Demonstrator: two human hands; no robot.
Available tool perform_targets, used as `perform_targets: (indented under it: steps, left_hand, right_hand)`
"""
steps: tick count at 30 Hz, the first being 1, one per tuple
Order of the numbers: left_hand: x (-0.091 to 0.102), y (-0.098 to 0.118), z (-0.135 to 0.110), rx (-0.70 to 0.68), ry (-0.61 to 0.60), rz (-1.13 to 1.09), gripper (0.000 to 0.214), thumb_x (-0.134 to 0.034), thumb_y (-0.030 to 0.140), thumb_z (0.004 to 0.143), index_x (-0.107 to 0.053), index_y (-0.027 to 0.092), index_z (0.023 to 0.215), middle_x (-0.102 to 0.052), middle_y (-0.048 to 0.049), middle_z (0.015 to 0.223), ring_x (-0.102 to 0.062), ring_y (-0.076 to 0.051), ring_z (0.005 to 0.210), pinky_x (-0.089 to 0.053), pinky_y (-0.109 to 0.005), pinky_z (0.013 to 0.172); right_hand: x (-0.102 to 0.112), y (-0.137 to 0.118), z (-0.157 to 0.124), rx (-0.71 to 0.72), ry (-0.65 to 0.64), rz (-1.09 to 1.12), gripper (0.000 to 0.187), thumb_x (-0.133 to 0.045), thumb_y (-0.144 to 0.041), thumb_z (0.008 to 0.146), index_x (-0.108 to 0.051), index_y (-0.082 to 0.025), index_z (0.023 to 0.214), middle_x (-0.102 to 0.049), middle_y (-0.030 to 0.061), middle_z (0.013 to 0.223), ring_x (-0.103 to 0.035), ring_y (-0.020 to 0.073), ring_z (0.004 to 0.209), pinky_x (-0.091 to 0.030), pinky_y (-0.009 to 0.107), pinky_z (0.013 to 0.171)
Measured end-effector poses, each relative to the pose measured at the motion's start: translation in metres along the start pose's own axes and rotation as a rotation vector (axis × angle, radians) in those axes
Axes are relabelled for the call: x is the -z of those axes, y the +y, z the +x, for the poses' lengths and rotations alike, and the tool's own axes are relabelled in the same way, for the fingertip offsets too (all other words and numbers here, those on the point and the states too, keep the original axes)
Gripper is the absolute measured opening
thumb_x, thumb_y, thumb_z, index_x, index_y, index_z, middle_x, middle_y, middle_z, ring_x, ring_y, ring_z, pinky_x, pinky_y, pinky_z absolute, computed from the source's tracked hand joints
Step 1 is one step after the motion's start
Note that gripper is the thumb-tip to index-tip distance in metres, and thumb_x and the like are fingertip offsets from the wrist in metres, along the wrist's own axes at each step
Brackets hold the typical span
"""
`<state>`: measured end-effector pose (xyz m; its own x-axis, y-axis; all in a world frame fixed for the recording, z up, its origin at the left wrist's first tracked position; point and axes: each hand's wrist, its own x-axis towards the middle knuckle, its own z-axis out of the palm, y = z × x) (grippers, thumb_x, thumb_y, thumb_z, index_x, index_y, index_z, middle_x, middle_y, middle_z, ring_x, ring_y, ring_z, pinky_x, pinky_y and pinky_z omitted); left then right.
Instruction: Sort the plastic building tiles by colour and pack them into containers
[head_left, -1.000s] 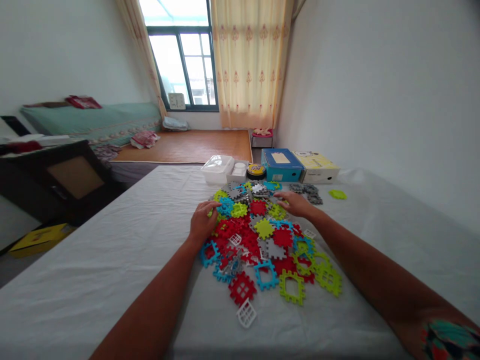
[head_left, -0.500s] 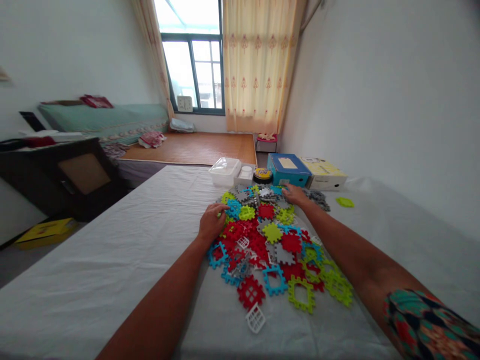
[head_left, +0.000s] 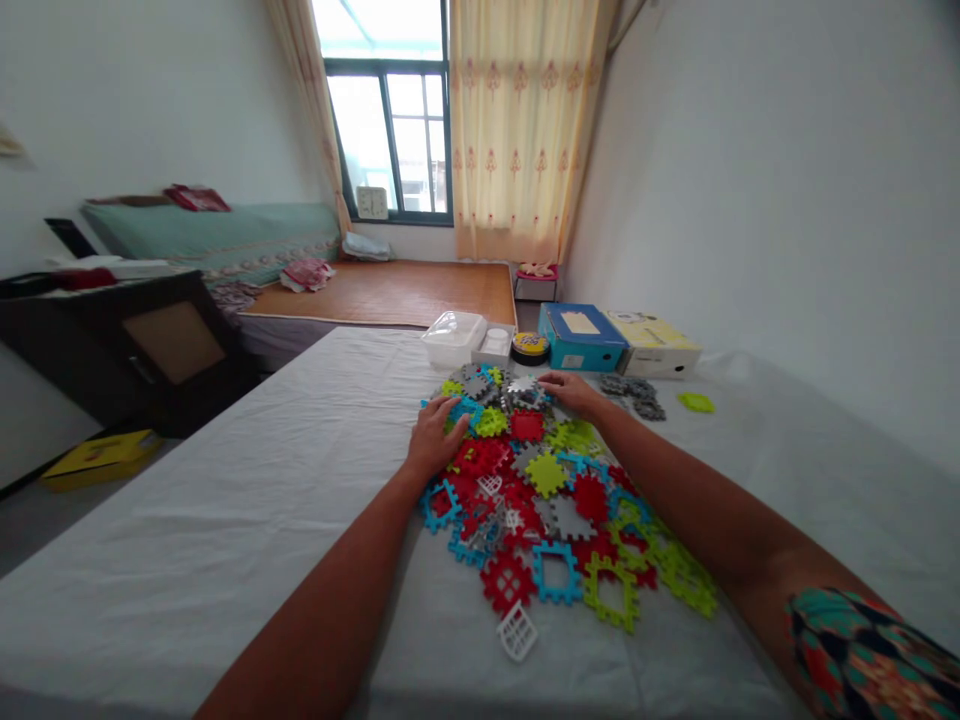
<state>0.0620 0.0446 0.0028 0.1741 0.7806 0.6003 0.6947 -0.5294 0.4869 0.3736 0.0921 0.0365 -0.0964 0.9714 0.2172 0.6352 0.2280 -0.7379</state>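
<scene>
A heap of toothed plastic building panels in red, blue, lime green, grey and white spreads over the white-covered table. My left hand rests on the heap's left edge, fingers apart, touching blue panels. At the far end, my right hand has its bent fingers at the right edge of a grey toothed panel, seemingly pinching it. The fingertips are small in view. Nearer me lie a blue frame panel, a lime green frame panel and a white lattice piece.
Behind the heap stand a clear plastic box, a small white box, a round yellow-and-black tin, a blue box and a yellow-white box. Grey panels and one lime green panel lie apart at right.
My right hand has moved left from beside the blue box to the grey panel. My left hand's fingers have spread and shifted slightly over the blue panels. The view has shifted slightly.
</scene>
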Motion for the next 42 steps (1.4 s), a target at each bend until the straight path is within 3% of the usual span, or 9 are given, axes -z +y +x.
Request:
perform_targets:
  steps: [9, 12, 15, 18, 22, 28, 33, 39, 42]
  left_hand:
    - [0.004, -0.007, 0.001, -0.011, -0.057, -0.006, 0.040, -0.048, 0.042, 0.091, -0.061, 0.018, 0.118, -0.060, -0.0117, 0.119, -0.054, -0.025, 0.115, -0.042, -0.046, 0.103]
    - [0.004, -0.010, 0.002, -0.009, -0.069, -0.009, 0.038, -0.046, 0.041, 0.091, -0.061, 0.019, 0.118, -0.061, -0.0103, 0.119, -0.054, -0.024, 0.116, -0.041, -0.046, 0.104]
    - [0.004, -0.011, 0.003, -0.002, -0.099, 0.002, 0.038, -0.043, 0.041, 0.092, -0.061, 0.020, 0.119, -0.062, -0.0088, 0.119, -0.053, -0.023, 0.117, -0.039, -0.044, 0.106]
    - [0.005, -0.011, 0.004, 0.004, -0.122, 0.012, 0.040, -0.041, 0.041, 0.092, -0.061, 0.019, 0.119, -0.062, -0.0089, 0.119, -0.052, -0.023, 0.118, -0.038, -0.043, 0.107]
    - [0.007, -0.010, 0.005, 0.000, -0.136, 0.023, 0.041, -0.040, 0.042, 0.092, -0.061, 0.019, 0.119, -0.062, -0.0088, 0.120, -0.052, -0.023, 0.119, -0.038, -0.043, 0.107]
    - [0.011, -0.012, 0.006, 0.007, -0.155, 0.016, 0.044, -0.038, 0.045, 0.092, -0.062, 0.018, 0.118, -0.061, -0.0100, 0.119, -0.052, -0.024, 0.117, -0.038, -0.044, 0.108]
    - [0.011, -0.013, 0.007, 0.004, -0.165, 0.016, 0.045, -0.038, 0.046, 0.092, -0.062, 0.019, 0.118, -0.062, -0.0096, 0.117, -0.053, -0.025, 0.116, -0.039, -0.046, 0.106]
    - [0.011, -0.013, 0.007, 0.000, -0.158, 0.020, 0.045, -0.039, 0.046, 0.092, -0.062, 0.017, 0.117, -0.061, -0.0107, 0.117, -0.053, -0.025, 0.116, -0.039, -0.045, 0.106]
    - [0.011, -0.013, 0.007, 0.001, -0.157, 0.021, 0.044, -0.039, 0.045, 0.092, -0.062, 0.018, 0.118, -0.062, -0.0099, 0.117, -0.053, -0.025, 0.116, -0.040, -0.045, 0.106]
  right_hand:
    - [0.008, -0.083, -0.045, 0.235, -0.329, 0.393, 0.034, -0.054, -0.037, 0.089, -0.062, -0.021, 0.117, -0.065, 0.0054, 0.119, -0.059, 0.0168, 0.107, -0.046, 0.036, 0.096]
    - [0.026, -0.079, -0.054, 0.209, -0.231, 0.374, 0.034, -0.054, -0.039, 0.088, -0.062, -0.020, 0.115, -0.065, 0.0070, 0.117, -0.059, 0.0170, 0.105, -0.048, 0.035, 0.091]
    - [0.046, -0.061, -0.064, 0.071, -0.089, 0.275, 0.033, -0.058, -0.043, 0.085, -0.064, -0.017, 0.105, -0.069, 0.0074, 0.101, -0.062, 0.0148, 0.083, -0.051, 0.029, 0.073]
    - [0.053, -0.048, -0.079, 0.073, -0.206, 0.149, 0.036, -0.064, -0.048, 0.080, -0.066, -0.016, 0.097, -0.069, 0.0049, 0.085, -0.060, 0.0133, 0.068, -0.048, 0.025, 0.061]
    - [0.041, -0.046, -0.098, 0.277, -0.308, -0.100, 0.039, -0.074, -0.047, 0.071, -0.068, -0.018, 0.097, -0.069, 0.0052, 0.093, -0.061, 0.0147, 0.073, -0.047, 0.027, 0.067]
    - [0.029, -0.054, -0.111, 0.453, -0.178, -0.361, 0.021, -0.061, -0.035, 0.086, -0.069, -0.020, 0.099, -0.068, 0.0048, 0.091, -0.060, 0.0122, 0.069, -0.044, 0.025, 0.069]
    - [0.032, -0.054, -0.108, 0.510, 0.102, -0.480, 0.017, -0.054, -0.026, 0.088, -0.068, -0.020, 0.094, -0.069, 0.0063, 0.087, -0.061, 0.0152, 0.078, -0.044, 0.026, 0.074]
    - [0.074, 0.019, -0.079, 0.030, 0.507, -0.156, 0.023, -0.055, -0.030, 0.082, -0.064, -0.018, 0.098, -0.070, 0.0041, 0.079, -0.063, 0.0148, 0.065, -0.048, 0.026, 0.064]
    - [0.096, 0.064, -0.074, -0.146, 0.597, -0.145, 0.024, -0.057, -0.033, 0.079, -0.064, -0.017, 0.095, -0.071, 0.0058, 0.079, -0.066, 0.0178, 0.070, -0.050, 0.029, 0.065]
